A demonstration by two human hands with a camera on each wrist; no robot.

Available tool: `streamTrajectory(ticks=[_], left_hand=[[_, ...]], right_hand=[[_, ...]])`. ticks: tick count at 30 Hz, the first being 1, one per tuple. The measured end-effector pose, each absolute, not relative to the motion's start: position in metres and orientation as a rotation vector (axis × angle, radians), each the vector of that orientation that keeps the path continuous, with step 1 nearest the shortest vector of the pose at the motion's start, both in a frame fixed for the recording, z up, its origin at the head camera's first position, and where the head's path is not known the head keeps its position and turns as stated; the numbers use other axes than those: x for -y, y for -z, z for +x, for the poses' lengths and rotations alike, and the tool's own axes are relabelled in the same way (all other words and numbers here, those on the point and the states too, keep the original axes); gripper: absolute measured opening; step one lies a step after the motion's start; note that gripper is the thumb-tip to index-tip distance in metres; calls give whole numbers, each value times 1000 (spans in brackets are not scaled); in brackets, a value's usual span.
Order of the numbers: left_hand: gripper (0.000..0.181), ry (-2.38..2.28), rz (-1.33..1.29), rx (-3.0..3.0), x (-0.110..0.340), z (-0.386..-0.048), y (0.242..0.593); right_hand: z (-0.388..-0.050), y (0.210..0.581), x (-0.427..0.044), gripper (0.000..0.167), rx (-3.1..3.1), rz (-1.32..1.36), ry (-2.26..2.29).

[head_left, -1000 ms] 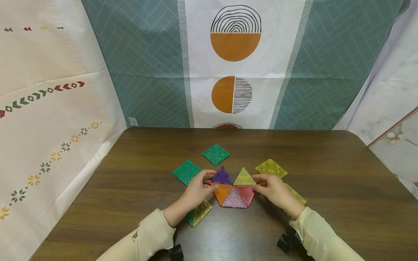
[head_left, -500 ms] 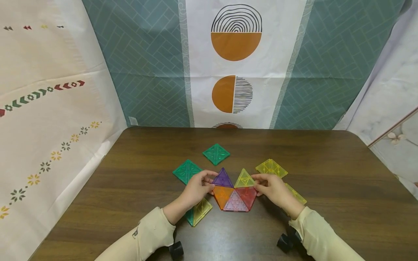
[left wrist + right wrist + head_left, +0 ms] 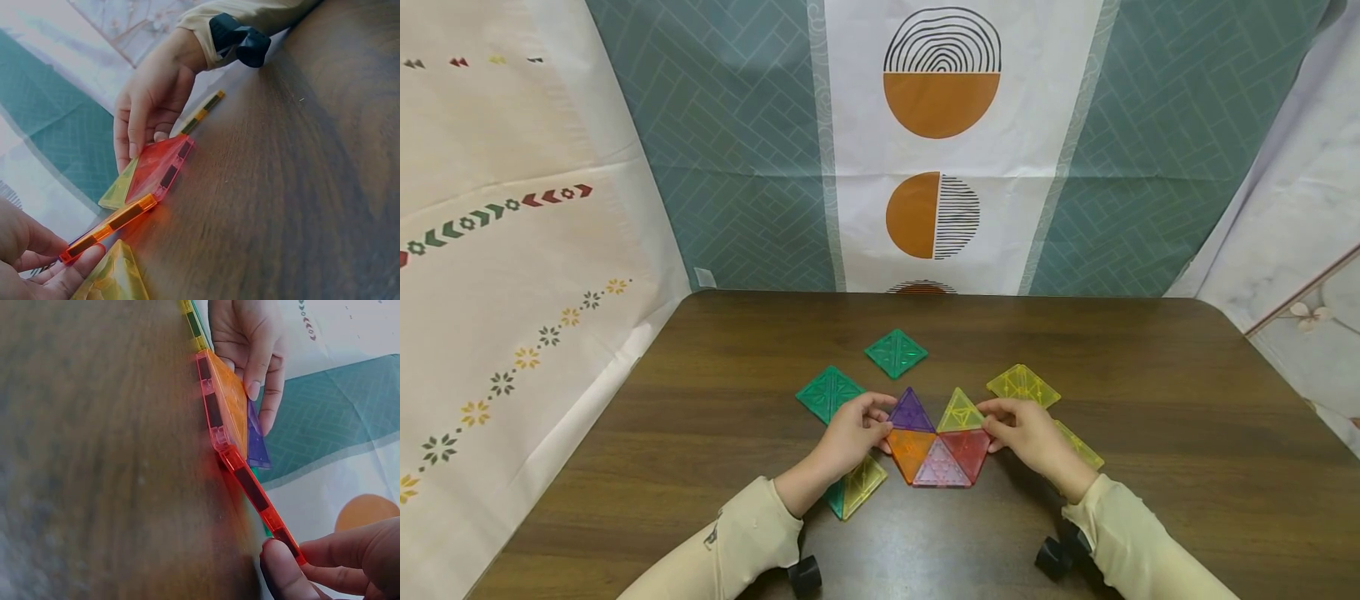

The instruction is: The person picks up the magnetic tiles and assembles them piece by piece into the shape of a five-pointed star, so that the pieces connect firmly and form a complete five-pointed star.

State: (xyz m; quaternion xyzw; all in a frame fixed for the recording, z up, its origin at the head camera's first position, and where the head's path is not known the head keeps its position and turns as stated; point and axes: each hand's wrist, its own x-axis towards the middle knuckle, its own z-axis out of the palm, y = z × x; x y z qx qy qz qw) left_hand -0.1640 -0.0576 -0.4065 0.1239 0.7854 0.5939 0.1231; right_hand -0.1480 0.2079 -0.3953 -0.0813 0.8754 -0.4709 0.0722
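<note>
Five translucent triangles join in a fan: purple (image 3: pixel 911 412), orange (image 3: pixel 912 452), pink (image 3: pixel 942 468), red (image 3: pixel 968 452) and yellow (image 3: pixel 960 414). At its left side the left hand (image 3: pixel 848 435) pinches the outer corner where purple and orange meet. The right hand (image 3: pixel 1028 435) grips the opposite corner, by red and yellow. In the left wrist view the orange tile (image 3: pixel 119 219) slopes between the left hand's (image 3: pixel 34 259) thumb and fingers. The right wrist view shows the red tile (image 3: pixel 251 487) tilted up, its end held by the right hand (image 3: pixel 340 562).
A green diamond (image 3: pixel 897 354) lies behind the fan and another (image 3: pixel 829 393) beyond the left hand. A green-and-yellow piece (image 3: pixel 861 487) is beside the left wrist. Yellow pieces (image 3: pixel 1022 387) lie behind and beside the right hand, on the brown table (image 3: pixel 1165 400).
Compared with a second ago, the fan's near edge sits slightly closer to the person and its side tiles look differently tilted. Both hands keep nearly the same place and grip.
</note>
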Motion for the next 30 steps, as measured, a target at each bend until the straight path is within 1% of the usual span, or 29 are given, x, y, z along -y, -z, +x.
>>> streamTrajectory(ticks=[14, 24, 30], left_hand=[[35, -1766, 328, -2275, 57, -165, 407], [34, -1875, 272, -2254, 57, -163, 405], [35, -1939, 223, -2202, 58, -167, 408]], right_hand=[[-148, 395, -207, 30, -2592, -229, 1469], [-148, 395, -209, 37, -2518, -244, 1600], [-149, 395, -209, 39, -2462, -200, 1701]])
